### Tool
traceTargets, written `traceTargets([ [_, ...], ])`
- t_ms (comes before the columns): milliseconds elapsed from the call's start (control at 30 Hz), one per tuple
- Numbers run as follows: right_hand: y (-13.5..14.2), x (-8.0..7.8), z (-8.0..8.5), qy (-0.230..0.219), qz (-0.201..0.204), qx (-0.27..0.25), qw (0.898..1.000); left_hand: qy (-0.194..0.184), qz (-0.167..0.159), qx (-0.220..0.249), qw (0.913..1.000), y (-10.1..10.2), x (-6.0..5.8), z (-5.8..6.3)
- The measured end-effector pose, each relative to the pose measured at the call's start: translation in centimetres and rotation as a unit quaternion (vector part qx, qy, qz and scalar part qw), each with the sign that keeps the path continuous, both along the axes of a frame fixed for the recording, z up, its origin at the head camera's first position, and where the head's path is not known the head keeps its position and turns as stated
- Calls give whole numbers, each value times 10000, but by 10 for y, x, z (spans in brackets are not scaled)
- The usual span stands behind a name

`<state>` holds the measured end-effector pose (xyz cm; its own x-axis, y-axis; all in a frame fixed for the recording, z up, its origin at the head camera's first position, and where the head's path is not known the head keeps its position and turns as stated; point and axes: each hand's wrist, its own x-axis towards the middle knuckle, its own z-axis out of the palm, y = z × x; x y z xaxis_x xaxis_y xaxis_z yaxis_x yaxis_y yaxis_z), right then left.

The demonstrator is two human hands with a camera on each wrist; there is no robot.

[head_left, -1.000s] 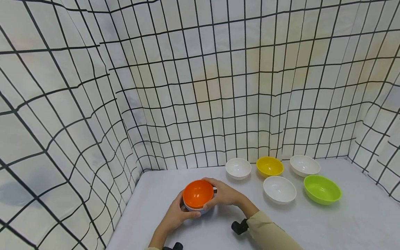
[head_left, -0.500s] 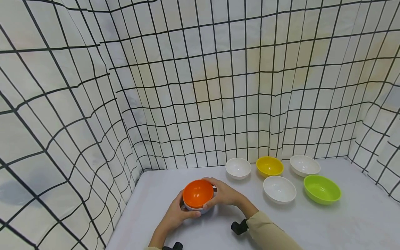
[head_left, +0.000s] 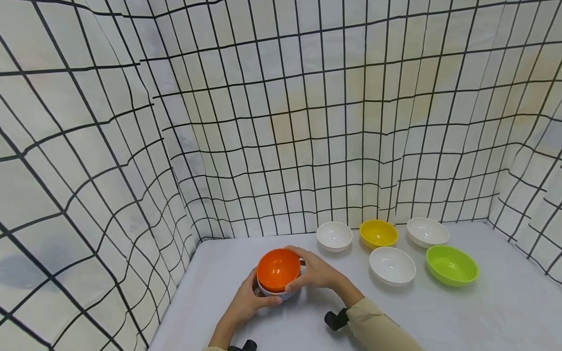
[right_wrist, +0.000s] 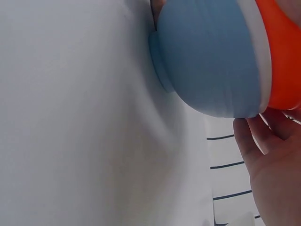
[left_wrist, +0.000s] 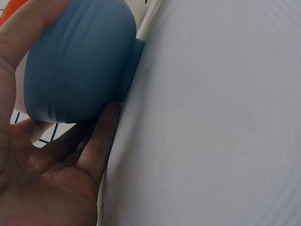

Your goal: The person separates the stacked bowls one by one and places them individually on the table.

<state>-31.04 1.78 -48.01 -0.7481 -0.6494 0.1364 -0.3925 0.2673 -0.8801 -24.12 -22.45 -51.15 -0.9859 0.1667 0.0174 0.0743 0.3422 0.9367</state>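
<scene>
An orange bowl (head_left: 278, 269) sits nested in a light-blue bowl (right_wrist: 211, 61) with a pale rim, whose foot is down at the white tabletop. My left hand (head_left: 246, 298) cups the blue bowl from the left, with thumb near the front and fingers low around its side. From the right, my right hand (head_left: 319, 271) grips the orange bowl near its rim, thumb in front and fingers behind. In the right wrist view, some of those fingertips are right at the blue bowl's rim. Most of the blue bowl is hidden in the head view.
To the right on the table (head_left: 496, 312) stand a small white bowl (head_left: 334, 237), a yellow bowl (head_left: 378, 234), two more white bowls and a green bowl (head_left: 452, 265). White walls with a black grid (head_left: 281, 146) enclose the back and sides.
The orange bowl's far rim has risen slightly, and my right hand has shifted up a little with it. My left hand and the other bowls stay where they were.
</scene>
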Motion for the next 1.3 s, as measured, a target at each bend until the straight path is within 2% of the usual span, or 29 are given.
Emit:
traceTargets([
  [233, 5, 2, 7, 216, -172, -113, 9996, 44, -50, 14, 10000, 0, 0, 0],
  [600, 18, 11, 18, -120, -304, -541, 9980, 45, 125, 38, 9999, 0, 0, 0],
  [933, 34, 18, 18, -314, -392, -651, 9966, 83, 150, -49, 9998, 0, -2, -1],
  [1300, 58, 26, 11, -363, -795, -428, 9953, 36, 191, -69, 9998, 0, -3, -2],
])
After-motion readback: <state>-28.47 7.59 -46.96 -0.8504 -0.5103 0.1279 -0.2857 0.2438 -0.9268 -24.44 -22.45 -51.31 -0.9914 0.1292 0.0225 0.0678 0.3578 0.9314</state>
